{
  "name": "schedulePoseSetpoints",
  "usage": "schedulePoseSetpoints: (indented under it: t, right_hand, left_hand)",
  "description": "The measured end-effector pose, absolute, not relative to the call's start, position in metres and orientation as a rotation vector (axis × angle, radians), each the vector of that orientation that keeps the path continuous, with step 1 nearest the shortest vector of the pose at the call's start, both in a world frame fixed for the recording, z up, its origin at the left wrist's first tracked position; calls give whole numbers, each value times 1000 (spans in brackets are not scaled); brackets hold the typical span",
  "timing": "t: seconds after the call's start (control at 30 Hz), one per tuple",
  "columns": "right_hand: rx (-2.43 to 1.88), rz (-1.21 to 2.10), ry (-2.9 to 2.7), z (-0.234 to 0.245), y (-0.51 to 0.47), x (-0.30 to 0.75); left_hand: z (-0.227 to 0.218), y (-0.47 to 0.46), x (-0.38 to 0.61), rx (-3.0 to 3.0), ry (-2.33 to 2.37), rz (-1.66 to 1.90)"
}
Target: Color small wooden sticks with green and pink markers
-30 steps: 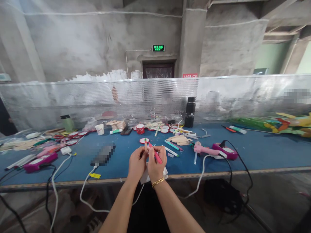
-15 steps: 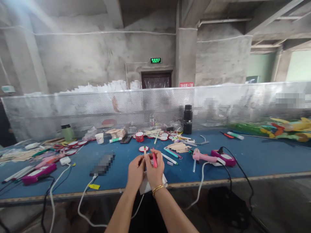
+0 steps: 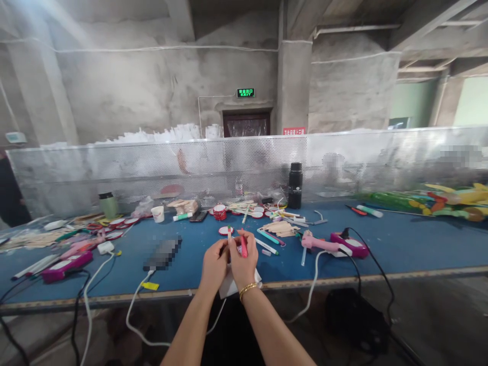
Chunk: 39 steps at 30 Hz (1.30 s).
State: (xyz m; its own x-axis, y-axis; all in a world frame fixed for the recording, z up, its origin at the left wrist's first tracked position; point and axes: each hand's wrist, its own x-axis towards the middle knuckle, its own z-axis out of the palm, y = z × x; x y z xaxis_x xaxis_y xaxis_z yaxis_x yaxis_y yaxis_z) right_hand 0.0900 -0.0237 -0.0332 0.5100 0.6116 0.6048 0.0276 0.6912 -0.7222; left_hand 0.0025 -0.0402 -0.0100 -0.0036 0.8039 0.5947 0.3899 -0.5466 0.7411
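Both my hands meet over the front of the blue table [image 3: 400, 244]. My left hand [image 3: 214, 264] pinches a wooden craft stick [image 3: 229, 233] coloured red and green near its top, held upright. My right hand [image 3: 242, 260], with a gold bracelet on the wrist, grips a red marker pen [image 3: 243, 246] with its tip against the stick. A white cloth or paper [image 3: 227, 285] lies under my hands at the table edge.
A pink glue gun [image 3: 319, 244] and its purple stand [image 3: 349, 244] sit to the right with a trailing cord. Markers, wooden sticks [image 3: 281, 228], a black flask [image 3: 295, 185], a phone [image 3: 162, 252], a white cup [image 3: 157, 214] and a perforated metal screen [image 3: 152, 168] lie beyond.
The red marker has swung from slanting to nearly upright against the stick. The view has tilted up a little; my hands stay together in the same spot.
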Motion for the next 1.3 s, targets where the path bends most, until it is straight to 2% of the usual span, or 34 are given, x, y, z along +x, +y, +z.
schedulePoseSetpoints:
  t: [0.3, 0.53, 0.77, 1.0, 1.3]
  right_hand:
    - [-691, 494, -870, -40, -22, 89]
    - [-655, 532, -840, -37, -25, 89]
    - [-634, 481, -907, -34, -31, 89]
    - [-611, 438, -918, -41, -27, 89]
    - [-642, 442, -908, -41, -28, 89]
  left_hand:
    - [-10, -24, 6, 1712, 1247, 1558]
    - [-1, -29, 8, 1962, 1497, 1490]
    - [-15, -32, 1, 1925, 1347, 1519]
    - [-12, -25, -1, 1728, 1214, 1472]
    - [-12, -30, -2, 1787, 1212, 1472]
